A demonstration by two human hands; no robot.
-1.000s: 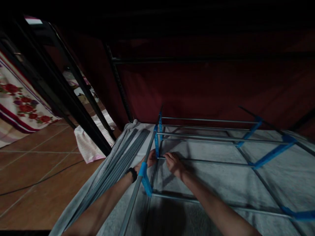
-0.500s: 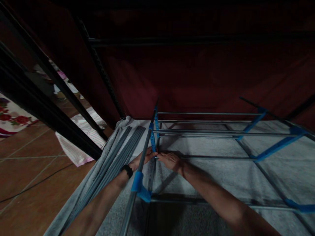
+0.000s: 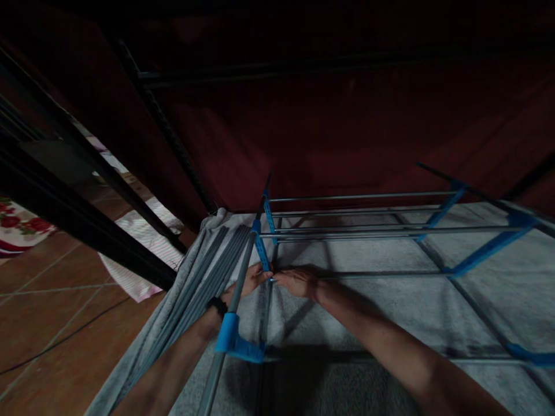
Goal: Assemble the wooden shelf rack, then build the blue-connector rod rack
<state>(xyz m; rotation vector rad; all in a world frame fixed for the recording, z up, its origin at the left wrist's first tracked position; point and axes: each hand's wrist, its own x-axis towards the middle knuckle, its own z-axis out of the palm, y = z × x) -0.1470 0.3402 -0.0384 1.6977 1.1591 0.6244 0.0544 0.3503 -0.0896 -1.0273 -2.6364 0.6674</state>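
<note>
A rack frame of grey metal tubes and blue plastic connectors lies on a grey blanket. My left hand, with a black band on its wrist, is closed around the lower end of a blue connector on the frame's left side. Beside it, my right hand has its fingers closed at the left end of a horizontal tube, where it meets that connector. The fingertips of both hands nearly touch. Nearer to me, another blue connector sits on the left upright tube.
Several loose grey tubes lie on the blanket at left. Black metal posts and a dark red cloth stand around it. A striped cloth and a cable lie on the tiled floor.
The view has shifted slightly, so the frame's left side appears further left and more tilted. Both hands stay at the same joint.
</note>
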